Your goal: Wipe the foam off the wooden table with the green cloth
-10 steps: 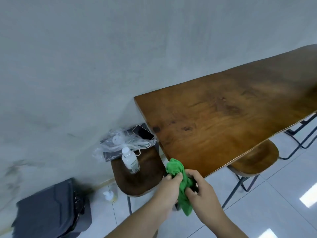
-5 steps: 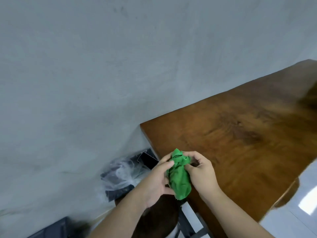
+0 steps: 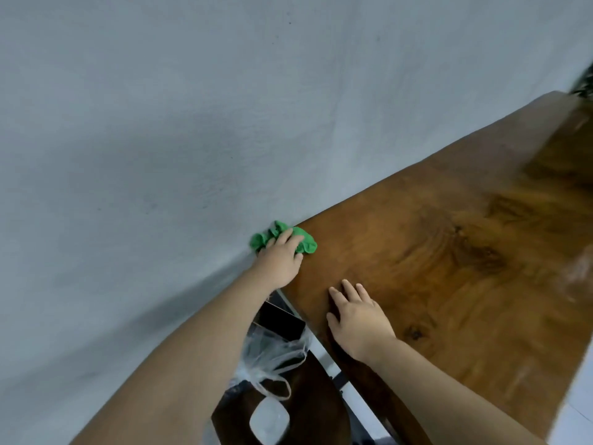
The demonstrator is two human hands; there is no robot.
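The green cloth lies bunched on the far left corner of the wooden table, right against the grey wall. My left hand rests on top of the wad, its fingers curved over it and gripping it. My right hand lies flat on the table near the left edge, fingers straight, holding nothing. A pale, blurred smear shows on the wood at the right edge of the view; I cannot tell whether it is foam or glare.
Below the table's left end stands a dark wooden stool bearing a clear plastic bag, a dark phone and a white bottle top. The grey wall runs along the table's far side. White floor shows at bottom right.
Both hands held the cloth in the air by the table's end. Now my left hand has carried it onto the far left corner, and my right hand has let go and lies flat on the wood.
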